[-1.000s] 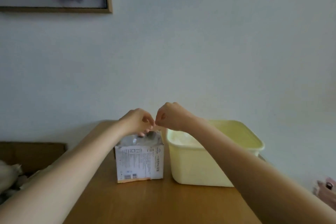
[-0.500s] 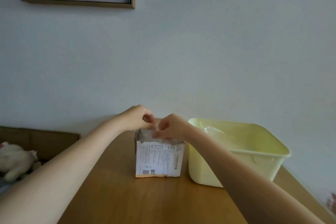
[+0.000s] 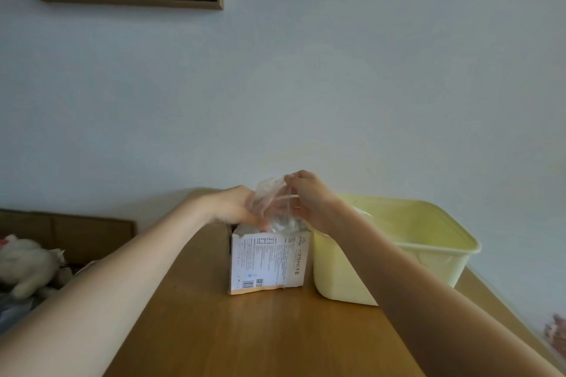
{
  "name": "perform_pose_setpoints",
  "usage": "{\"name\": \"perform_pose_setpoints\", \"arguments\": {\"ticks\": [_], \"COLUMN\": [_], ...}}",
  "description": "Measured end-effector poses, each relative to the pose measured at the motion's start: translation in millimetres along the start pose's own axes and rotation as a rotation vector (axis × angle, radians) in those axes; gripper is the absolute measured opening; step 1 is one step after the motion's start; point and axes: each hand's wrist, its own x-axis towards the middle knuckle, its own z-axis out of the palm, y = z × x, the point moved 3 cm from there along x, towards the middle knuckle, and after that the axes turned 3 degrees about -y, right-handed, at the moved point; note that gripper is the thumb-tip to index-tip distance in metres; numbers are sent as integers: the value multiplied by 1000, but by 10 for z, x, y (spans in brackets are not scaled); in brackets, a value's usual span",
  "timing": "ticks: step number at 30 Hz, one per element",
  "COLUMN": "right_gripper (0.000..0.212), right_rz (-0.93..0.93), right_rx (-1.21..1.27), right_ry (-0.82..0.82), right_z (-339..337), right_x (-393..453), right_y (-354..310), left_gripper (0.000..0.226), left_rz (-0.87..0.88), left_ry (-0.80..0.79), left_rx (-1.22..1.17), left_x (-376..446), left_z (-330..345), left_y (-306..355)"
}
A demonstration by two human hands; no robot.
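Since half a second ago the right hand (image 3: 309,199) has lifted away from the top of the box (image 3: 266,263), drawing a plastic film (image 3: 268,190) up with it, and the view has swung a little to the left. Behind everything stands a pale wall (image 3: 337,86), with a wood-framed picture (image 3: 128,0) of dark smudges on grey hanging at its upper left. Below it a wooden table (image 3: 245,330) runs away from the camera toward that wall. A pale yellow plastic tub (image 3: 340,278) sits on the right of the table, its near left side just beside the box, and the right forearm crosses in front of it. Off the table's left edge lies a white stuffed toy (image 3: 27,260). The box is small, white cardboard, upright near the middle of the table, with fine print and a barcode on its near face, a brown strip along the bottom and a torn, open top. The right hand's grip is closed, fingertips pinching the top edge of the film above the box. The left hand (image 3: 235,208) stays low at the box's opening with its fingers curved against the lower part of the film; whether its grip pinches the film or only presses on it cannot be told. The film is thin, clear and crinkled, catching light in pale streaks, and hangs from the right fingertips down into the open box, with skin showing through it.
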Motion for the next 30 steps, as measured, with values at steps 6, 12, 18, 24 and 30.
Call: {"name": "perform_pose_setpoints", "arguments": {"ticks": [6,12,18,24,30], "right_gripper": [23,17,18,18,18], "right_rz": [-280,-335,-408,-67,-278], "right_rx": [288,-234,-571,-528,-315], "right_ry": [173,60,107,36,417], "right_z": [-290,-480,-649,-992,-1184], "right_x": [-67,-294,-379,-436,-300], "right_y": [-433,-550,-583,-463,-376], "left_gripper": [15,38,70,8,24], "left_rz": [-17,38,148,98,119], "left_ry": [-22,170,47,391,634], "left_rx": [63,-1021,-732,-801,-853], "left_x": [-57,62,196,299,485], "left_z": [-32,-123,131,158,347], "left_y": [133,240,636,696,817]}}
